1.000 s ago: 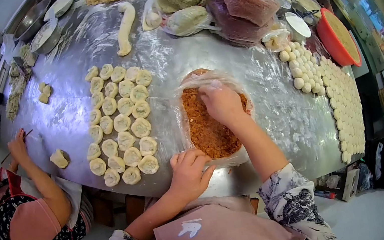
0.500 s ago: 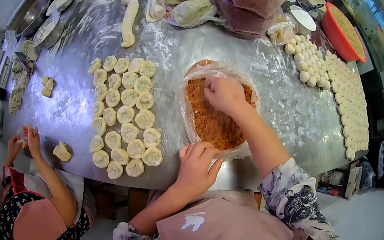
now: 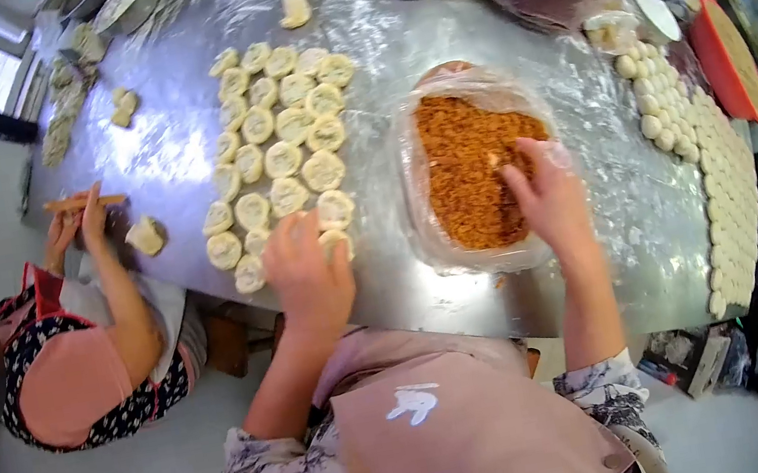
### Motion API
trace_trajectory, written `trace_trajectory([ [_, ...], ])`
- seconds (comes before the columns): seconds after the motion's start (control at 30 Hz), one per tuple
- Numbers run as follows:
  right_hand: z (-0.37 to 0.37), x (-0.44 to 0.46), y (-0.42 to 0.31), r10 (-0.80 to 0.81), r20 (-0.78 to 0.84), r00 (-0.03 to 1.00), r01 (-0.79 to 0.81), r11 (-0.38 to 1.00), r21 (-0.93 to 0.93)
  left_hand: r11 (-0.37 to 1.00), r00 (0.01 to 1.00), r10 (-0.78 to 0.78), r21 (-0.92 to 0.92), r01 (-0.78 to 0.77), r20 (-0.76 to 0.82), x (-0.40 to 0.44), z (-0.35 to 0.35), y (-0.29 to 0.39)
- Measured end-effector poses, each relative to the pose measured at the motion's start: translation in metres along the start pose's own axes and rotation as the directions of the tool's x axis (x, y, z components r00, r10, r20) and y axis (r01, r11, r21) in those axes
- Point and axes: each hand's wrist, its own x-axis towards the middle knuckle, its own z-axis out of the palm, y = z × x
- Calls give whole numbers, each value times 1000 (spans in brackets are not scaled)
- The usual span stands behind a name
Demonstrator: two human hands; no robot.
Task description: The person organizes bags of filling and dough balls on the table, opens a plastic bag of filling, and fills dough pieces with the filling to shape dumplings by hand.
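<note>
My left hand (image 3: 310, 273) curls over the dough rounds (image 3: 283, 159), my right hand (image 3: 555, 197) over the filling (image 3: 466, 187) in its bag (image 3: 419, 215); I can't tell if either grasps anything. Careless fingers could squash 1 round; snagging the bag could spill filling.

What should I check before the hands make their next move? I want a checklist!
1. Bag open, filling showing: ok.
2. Right hand at the filling: ok, by its right side.
3. Left hand at the dough rounds: ok, at their near end.
4. Left hand gripping a round: cannot tell, fingers hide it.
5. Table free of crumbs below the bag: not ok, an orange bit lies there.
</note>
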Motion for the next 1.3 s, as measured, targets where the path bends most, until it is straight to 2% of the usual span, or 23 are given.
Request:
trace_trajectory([
  [0.03,4,-3,1,-4,64,998,8,998,-64,999,999,2,41,-4,42,-2,1,0],
  [0.07,7,-6,-3,2,100,995,0,1000,-26,996,997,1,88,-9,82,-4,1,-1],
  [0.1,12,-10,-9,-23,85,996,29,997,-72,990,993,-2,139,-15,122,-7,1,-1],
  [0.13,16,-14,-15,-51,75,996,59,991,-116,993,991,8,114,-23,132,-9,2,0],
  [0.2,17,-22,-24,-122,35,992,123,992,-31,997,988,14,69,-25,156,-14,3,2],
  [0.23,16,-23,-28,-122,57,991,122,993,-1,1000,988,23,4,-24,150,-13,2,2],
  [0.33,4,-23,-30,-87,155,984,80,995,51,997,975,65,-43,-57,213,-13,1,5],
  [0.43,-4,-22,-26,-53,146,988,53,999,2,996,957,69,-80,-48,282,-22,8,-4],
  [0.53,1,-23,-21,-64,180,982,72,997,-35,976,970,-18,-206,70,243,-27,11,0],
  [0.57,11,-26,-19,-90,138,986,101,992,-73,900,947,-137,-363,242,291,-25,11,5],
  [0.6,22,-29,-19,-56,116,992,63,997,-53,770,896,-238,-490,409,374,-22,10,15],
  [0.63,16,-27,-29,-5,162,987,6,1000,-5,376,824,-258,-733,567,504,-14,9,29],
  [0.73,10,-27,-32,16,197,980,-33,996,85,-14,641,-51,-643,766,766,15,7,48],
  [0.83,4,-28,-26,-68,59,996,64,996,58,-331,614,155,-545,771,774,35,12,72],
  [0.87,2,-27,-27,-52,107,993,45,997,65,-368,604,222,-508,779,765,40,15,77],
  [0.93,0,-29,-32,-11,215,977,-7,997,83,-428,571,348,-416,802,743,45,24,84],
  [0.97,4,-28,-33,14,219,976,-31,997,76,-431,549,370,-386,816,750,46,25,90],
  [1.07,3,-25,-31,17,302,953,-48,994,96,-414,440,322,-293,862,838,44,27,100],
  [1.1,4,-27,-29,-8,247,969,-20,994,112,-390,412,325,-276,878,851,44,27,100],
  [1.2,13,-26,-14,-10,244,970,-12,996,91,-285,439,292,-361,888,850,43,31,100],
  [1.23,15,-27,-11,-50,175,983,31,994,109,-262,430,221,-371,891,875,47,29,105],
  [1.3,13,-23,-10,-47,212,976,33,997,71,-281,447,132,-399,873,885,50,30,111],
])
